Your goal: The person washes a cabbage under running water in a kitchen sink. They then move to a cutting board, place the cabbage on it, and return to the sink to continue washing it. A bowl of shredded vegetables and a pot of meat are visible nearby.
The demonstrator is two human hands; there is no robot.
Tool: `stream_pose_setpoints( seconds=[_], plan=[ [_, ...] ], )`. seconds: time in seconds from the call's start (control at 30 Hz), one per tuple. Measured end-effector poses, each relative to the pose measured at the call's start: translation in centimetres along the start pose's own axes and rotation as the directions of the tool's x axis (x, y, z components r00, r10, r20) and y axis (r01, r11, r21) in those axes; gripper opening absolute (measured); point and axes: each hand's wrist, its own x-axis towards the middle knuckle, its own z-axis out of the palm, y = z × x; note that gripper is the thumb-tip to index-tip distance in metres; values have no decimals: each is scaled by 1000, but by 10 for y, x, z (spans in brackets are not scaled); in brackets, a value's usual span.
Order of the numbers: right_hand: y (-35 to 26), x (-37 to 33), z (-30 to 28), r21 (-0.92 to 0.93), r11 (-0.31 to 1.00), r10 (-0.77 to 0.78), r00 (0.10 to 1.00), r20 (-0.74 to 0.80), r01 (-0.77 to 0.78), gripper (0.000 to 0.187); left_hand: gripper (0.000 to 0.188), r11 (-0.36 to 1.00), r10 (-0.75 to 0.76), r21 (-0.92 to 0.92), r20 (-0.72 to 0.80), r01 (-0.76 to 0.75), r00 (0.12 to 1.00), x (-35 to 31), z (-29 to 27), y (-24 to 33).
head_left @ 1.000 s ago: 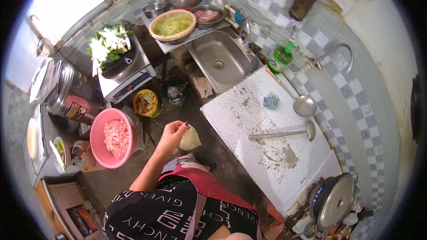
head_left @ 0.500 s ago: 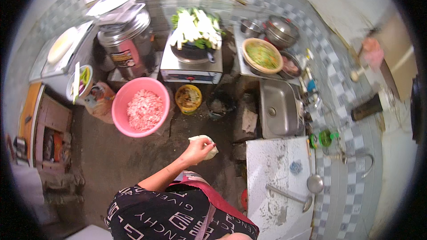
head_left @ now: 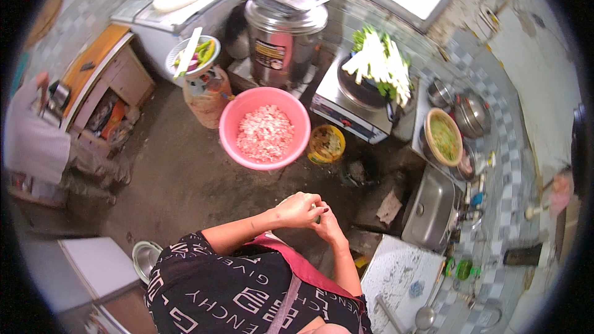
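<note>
My left hand (head_left: 298,210) and my right hand (head_left: 328,227) meet in front of my red apron (head_left: 288,255). Both have bent fingers closed together at the tips. What sits between them is mostly covered by the fingers; only a trace of something pale shows. Beyond the hands stands a pink basin (head_left: 232,145) with a heap of chopped pinkish-white meat (head_left: 266,134) in it. Neither hand touches the basin.
A yellow bucket (head_left: 318,156), a stove (head_left: 349,111) with leafy green vegetables (head_left: 383,65), and a sink (head_left: 433,207) lie to the right. Left are a steel pot (head_left: 288,37), a colander of vegetables (head_left: 193,55) and a person (head_left: 40,133). A white worktop (head_left: 396,272) is close on my right.
My view has swung left, shifting the room rightward. My right hand has come up to join my left, which held a pale flat piece before. A person has come into view at left.
</note>
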Motion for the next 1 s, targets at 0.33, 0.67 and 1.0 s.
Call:
stream_pose_setpoints(
  seconds=[0.33,0.67,1.0],
  plan=[
    [-60,-9,75,247,969,-46,996,71,27,33,28,962,-272,-107,-430,251,861,-43,-33,-18],
    [-65,28,34,-123,918,-380,925,1,377,85,24,945,-315,-243,-509,218,801,-74,-24,4],
    [-72,-3,20,28,986,-166,939,301,165,47,22,946,-315,-207,-403,250,859,-92,16,-11]
  ],
)
